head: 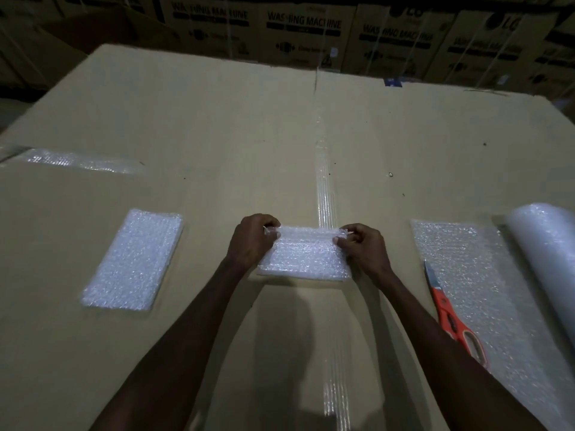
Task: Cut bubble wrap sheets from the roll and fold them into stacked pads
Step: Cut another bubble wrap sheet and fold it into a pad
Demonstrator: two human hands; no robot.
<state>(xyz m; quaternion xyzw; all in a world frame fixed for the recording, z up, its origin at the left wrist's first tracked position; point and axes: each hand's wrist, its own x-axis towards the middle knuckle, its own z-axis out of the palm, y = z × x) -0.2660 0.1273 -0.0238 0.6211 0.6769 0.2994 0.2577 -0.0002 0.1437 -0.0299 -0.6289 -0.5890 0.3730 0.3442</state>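
A small folded piece of bubble wrap (303, 256) lies at the centre of the big cardboard surface (217, 135). My left hand (253, 239) pinches its far left corner and my right hand (362, 247) pinches its far right corner, so the far edge is lifted and curled over. A finished folded pad (133, 259) lies flat to the left. At the right edge lies the bubble wrap roll (544, 253), with its loose sheet (485, 290) spread out in front of it.
Orange-handled scissors (451, 315) lie on the left edge of the unrolled sheet, blades pointing away from me. Another flat strip of bubble wrap (77, 160) lies at the far left. A taped seam (323, 188) runs down the middle. Washing machine boxes (305, 29) stand behind.
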